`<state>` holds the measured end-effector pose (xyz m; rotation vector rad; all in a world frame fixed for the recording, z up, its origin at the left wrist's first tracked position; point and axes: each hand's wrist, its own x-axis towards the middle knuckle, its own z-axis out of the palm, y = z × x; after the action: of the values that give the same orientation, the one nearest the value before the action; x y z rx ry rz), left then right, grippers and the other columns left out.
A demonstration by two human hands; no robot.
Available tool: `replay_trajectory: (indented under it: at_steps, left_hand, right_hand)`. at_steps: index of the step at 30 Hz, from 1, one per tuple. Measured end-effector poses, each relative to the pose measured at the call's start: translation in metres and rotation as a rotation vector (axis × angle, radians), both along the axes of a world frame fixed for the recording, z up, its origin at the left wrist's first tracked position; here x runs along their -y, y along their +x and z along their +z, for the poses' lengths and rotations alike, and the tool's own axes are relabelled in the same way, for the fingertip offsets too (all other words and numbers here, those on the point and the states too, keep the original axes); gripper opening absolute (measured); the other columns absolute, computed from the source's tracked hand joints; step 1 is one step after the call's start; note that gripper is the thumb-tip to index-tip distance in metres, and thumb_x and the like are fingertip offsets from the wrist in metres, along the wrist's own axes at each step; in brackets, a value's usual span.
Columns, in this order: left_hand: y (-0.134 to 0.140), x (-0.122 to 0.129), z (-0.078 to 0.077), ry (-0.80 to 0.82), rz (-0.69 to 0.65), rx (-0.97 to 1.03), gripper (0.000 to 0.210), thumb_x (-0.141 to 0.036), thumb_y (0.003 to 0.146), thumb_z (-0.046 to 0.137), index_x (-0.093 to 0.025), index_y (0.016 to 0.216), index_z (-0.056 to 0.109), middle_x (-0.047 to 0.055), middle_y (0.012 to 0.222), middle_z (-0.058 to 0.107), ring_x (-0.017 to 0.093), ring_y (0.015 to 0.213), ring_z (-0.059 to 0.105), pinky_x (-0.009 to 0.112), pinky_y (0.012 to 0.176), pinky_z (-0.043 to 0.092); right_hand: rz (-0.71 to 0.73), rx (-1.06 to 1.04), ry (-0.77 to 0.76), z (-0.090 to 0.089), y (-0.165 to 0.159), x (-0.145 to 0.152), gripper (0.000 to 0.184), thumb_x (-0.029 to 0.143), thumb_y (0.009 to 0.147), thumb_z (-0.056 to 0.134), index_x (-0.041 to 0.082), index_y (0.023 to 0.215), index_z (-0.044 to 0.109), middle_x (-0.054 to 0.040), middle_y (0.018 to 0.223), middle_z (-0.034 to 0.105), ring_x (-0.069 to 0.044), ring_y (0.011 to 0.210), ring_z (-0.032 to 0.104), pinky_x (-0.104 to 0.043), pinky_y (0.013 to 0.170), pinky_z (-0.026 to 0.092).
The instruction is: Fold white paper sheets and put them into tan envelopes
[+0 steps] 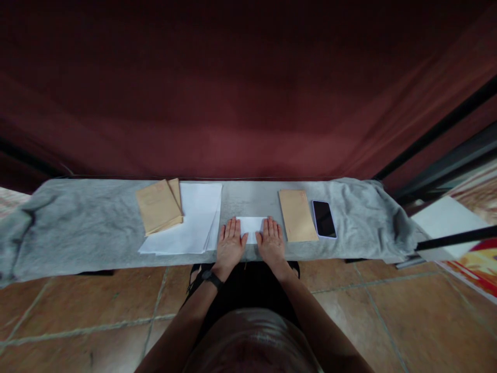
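Observation:
A small white piece of paper (pixel 251 228), apparently folded, lies on the grey cloth in front of me. My left hand (pixel 231 242) rests flat on its left end, fingers stretched forward. On the right end lies my right hand (pixel 271 241), also flat with the fingers out. The middle of the paper shows between my thumbs; its ends are hidden under the hands. Just right of my right hand is a brown envelope (pixel 298 215). Loose white paper sheets (pixel 194 217) lie in a stack left of my left hand, with several brown envelopes (pixel 158 206) on their left part.
A smartphone (pixel 324 219) with a dark screen lies right of the single envelope. Grey cloth (pixel 89 223) covers the narrow table. Dark red fabric (pixel 233 119) hangs along the far edge. Black metal bars (pixel 442 129) and a white board (pixel 446 223) stand at the right.

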<state>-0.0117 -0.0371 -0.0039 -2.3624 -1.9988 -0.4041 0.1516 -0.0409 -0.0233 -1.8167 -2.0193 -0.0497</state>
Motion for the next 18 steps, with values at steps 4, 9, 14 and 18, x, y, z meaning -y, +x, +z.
replay_trajectory:
  at_steps: [4, 9, 14, 18]
  left_hand:
    - [0.003, 0.001, 0.003, -0.006, -0.023, 0.009, 0.058, -0.037, 0.102, 0.031, -0.008, 0.152, 0.039, 0.016, 0.158, 0.038, 0.028, 0.15, 0.029, 0.051, 0.123, 0.026]
    - [0.017, 0.001, 0.011, -0.034, -0.163, 0.056, 0.054, -0.033, 0.104, 0.026, -0.009, 0.15, 0.041, 0.014, 0.159, 0.039, 0.023, 0.151, 0.029, 0.045, 0.124, 0.026]
    - [0.032, 0.001, 0.015, -0.069, -0.256, 0.07, 0.055, -0.038, 0.105, 0.027, -0.009, 0.148, 0.044, 0.014, 0.158, 0.04, 0.024, 0.15, 0.03, 0.044, 0.123, 0.028]
    - [0.034, -0.006, 0.013, -0.098, -0.239, 0.047, 0.056, -0.042, 0.104, 0.028, -0.013, 0.15, 0.043, 0.011, 0.159, 0.039, 0.024, 0.151, 0.027, 0.046, 0.124, 0.024]
  right_hand:
    - [0.003, -0.007, 0.017, 0.0, 0.0, 0.0, 0.059, 0.036, 0.104, 0.04, 0.003, 0.153, 0.035, -0.0246, 0.157, 0.036, -0.032, 0.147, 0.034, -0.053, 0.118, 0.029]
    - [0.006, 0.006, -0.015, 0.003, 0.0, 0.001, 0.06, 0.034, 0.103, 0.04, 0.0, 0.152, 0.036, -0.0253, 0.158, 0.034, -0.033, 0.147, 0.033, -0.052, 0.118, 0.027]
    - [0.011, 0.016, -0.057, 0.004, 0.001, 0.003, 0.061, 0.02, 0.097, 0.04, 0.005, 0.155, 0.032, -0.021, 0.161, 0.03, -0.032, 0.149, 0.031, -0.053, 0.119, 0.025]
    - [0.016, 0.024, -0.058, 0.004, 0.0, 0.003, 0.061, 0.016, 0.096, 0.037, 0.005, 0.155, 0.032, -0.0207, 0.161, 0.03, -0.032, 0.149, 0.031, -0.054, 0.118, 0.025]
